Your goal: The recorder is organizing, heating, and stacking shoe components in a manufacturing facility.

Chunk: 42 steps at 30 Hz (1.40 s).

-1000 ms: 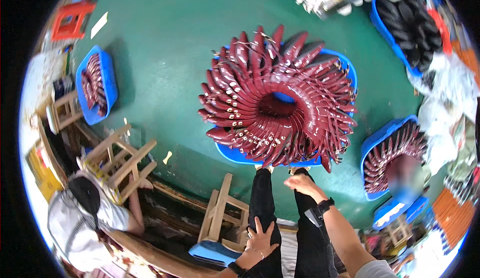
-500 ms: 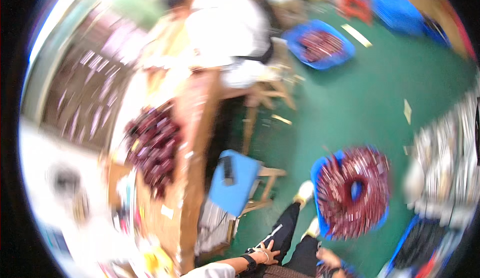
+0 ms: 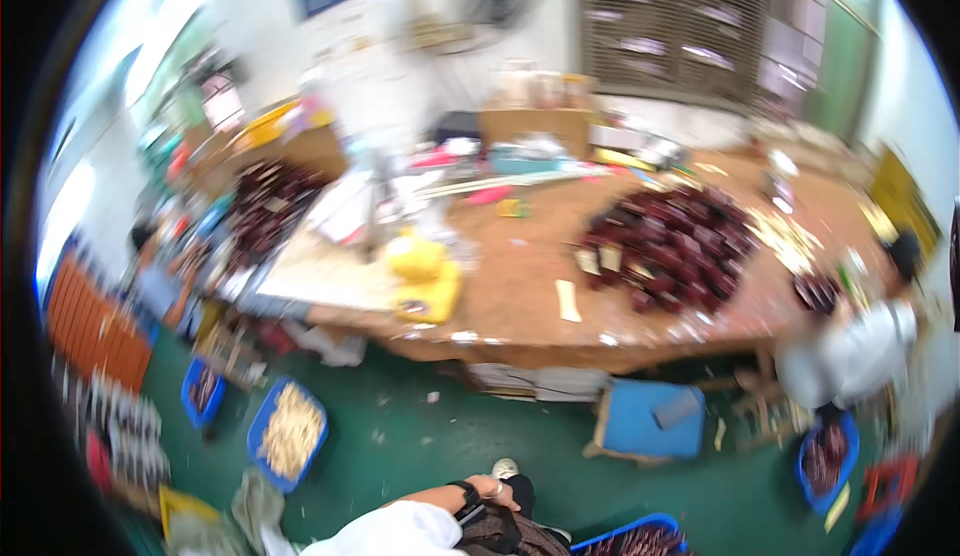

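Observation:
My left hand [image 3: 500,493] lies low in the picture by my dark-trousered leg. It wears a black wristwatch, and its blurred fingers cannot be made out. Below it is a brown patterned cloth or bag [image 3: 500,534] on my lap; whether the hand grips it is unclear. My right hand is out of view. At the lower edge, right of my leg, a blue basket [image 3: 618,530] holds many slender dark red pieces. Ahead on the long brown-topped table [image 3: 510,296] lies a heap of glossy dark red pieces [image 3: 670,241].
A blue-topped stool [image 3: 640,418] with a dark flat object stands before the table. Left on the floor is a blue basket of pale strips [image 3: 290,436]. One person [image 3: 860,346] sits at the table's right end, another [image 3: 165,291] at far left. A yellow object [image 3: 430,281] lies on the table.
My view has swung left toward the table and wall. The left hand's spread fingers are no longer distinct. My right hand has left the view, and the nearby red-filled basket has dropped to the lower edge.

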Each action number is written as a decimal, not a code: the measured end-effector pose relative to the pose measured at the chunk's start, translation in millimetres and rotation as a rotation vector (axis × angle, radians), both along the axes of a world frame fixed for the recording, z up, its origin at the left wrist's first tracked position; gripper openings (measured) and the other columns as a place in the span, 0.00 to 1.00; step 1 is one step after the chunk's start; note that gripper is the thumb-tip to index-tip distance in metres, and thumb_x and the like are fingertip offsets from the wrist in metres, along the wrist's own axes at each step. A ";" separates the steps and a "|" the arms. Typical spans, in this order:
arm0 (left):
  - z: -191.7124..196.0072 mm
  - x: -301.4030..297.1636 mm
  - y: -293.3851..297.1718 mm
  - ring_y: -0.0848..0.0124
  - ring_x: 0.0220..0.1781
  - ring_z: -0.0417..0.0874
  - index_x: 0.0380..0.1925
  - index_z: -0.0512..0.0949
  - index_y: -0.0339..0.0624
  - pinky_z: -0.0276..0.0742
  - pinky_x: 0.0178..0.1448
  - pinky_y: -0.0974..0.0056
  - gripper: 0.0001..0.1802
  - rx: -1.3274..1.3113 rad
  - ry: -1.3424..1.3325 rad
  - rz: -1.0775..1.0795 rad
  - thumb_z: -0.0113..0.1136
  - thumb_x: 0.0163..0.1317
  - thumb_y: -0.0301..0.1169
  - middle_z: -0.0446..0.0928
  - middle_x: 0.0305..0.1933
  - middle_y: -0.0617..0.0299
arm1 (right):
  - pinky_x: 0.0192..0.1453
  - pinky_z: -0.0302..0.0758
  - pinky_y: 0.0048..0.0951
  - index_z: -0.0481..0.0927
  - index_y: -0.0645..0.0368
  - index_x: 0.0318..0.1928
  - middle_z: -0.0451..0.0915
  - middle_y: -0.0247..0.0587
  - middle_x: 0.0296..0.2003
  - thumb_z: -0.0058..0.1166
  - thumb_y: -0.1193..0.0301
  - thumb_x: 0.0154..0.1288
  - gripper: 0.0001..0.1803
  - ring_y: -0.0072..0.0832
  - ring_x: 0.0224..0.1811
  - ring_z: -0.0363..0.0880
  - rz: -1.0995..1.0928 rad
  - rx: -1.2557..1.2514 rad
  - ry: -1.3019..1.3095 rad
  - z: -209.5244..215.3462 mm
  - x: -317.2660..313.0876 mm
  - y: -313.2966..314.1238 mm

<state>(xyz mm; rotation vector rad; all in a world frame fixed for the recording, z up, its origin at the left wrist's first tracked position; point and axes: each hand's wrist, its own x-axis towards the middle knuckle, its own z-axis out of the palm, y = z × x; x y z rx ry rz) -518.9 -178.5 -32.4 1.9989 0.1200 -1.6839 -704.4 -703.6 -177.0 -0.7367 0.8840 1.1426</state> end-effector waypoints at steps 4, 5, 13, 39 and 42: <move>67.5 17.0 71.0 0.55 0.63 0.68 0.64 0.63 0.39 0.65 0.61 0.50 0.44 0.115 0.013 0.159 0.49 0.58 0.63 0.65 0.67 0.50 | 0.31 0.69 0.40 0.68 0.48 0.32 0.68 0.37 0.25 0.33 0.60 0.68 0.12 0.39 0.30 0.69 0.034 0.242 -0.045 -8.8 114.2 35.7; 117.5 13.9 90.2 0.56 0.64 0.68 0.63 0.66 0.41 0.64 0.62 0.51 0.44 0.168 0.053 0.232 0.48 0.57 0.65 0.67 0.66 0.52 | 0.28 0.69 0.38 0.71 0.50 0.34 0.70 0.37 0.24 0.37 0.61 0.68 0.11 0.36 0.28 0.70 0.172 0.033 -0.131 -1.0 145.1 61.6; -6.7 -194.9 181.8 0.57 0.63 0.71 0.58 0.73 0.44 0.68 0.62 0.56 0.44 0.198 0.013 0.923 0.49 0.53 0.68 0.72 0.61 0.51 | 0.20 0.60 0.19 0.81 0.54 0.43 0.78 0.29 0.27 0.54 0.68 0.60 0.11 0.17 0.19 0.68 1.284 0.196 -0.824 93.0 351.0 397.4; -66.9 -369.5 101.4 0.65 0.19 0.77 0.22 0.81 0.44 0.72 0.23 0.60 0.12 0.194 -0.410 2.015 0.53 0.55 0.38 0.79 0.21 0.59 | 0.50 0.76 0.35 0.82 0.57 0.43 0.83 0.45 0.39 0.58 0.64 0.56 0.16 0.38 0.45 0.82 2.443 0.657 -1.620 133.4 109.4 1079.8; -44.7 -474.0 230.6 0.63 0.26 0.83 0.21 0.82 0.46 0.77 0.30 0.59 0.15 0.625 -0.251 1.402 0.57 0.53 0.44 0.81 0.23 0.58 | 0.45 0.76 0.25 0.81 0.64 0.43 0.83 0.40 0.34 0.53 0.76 0.60 0.11 0.20 0.38 0.79 2.082 0.572 -1.479 192.1 100.7 1146.1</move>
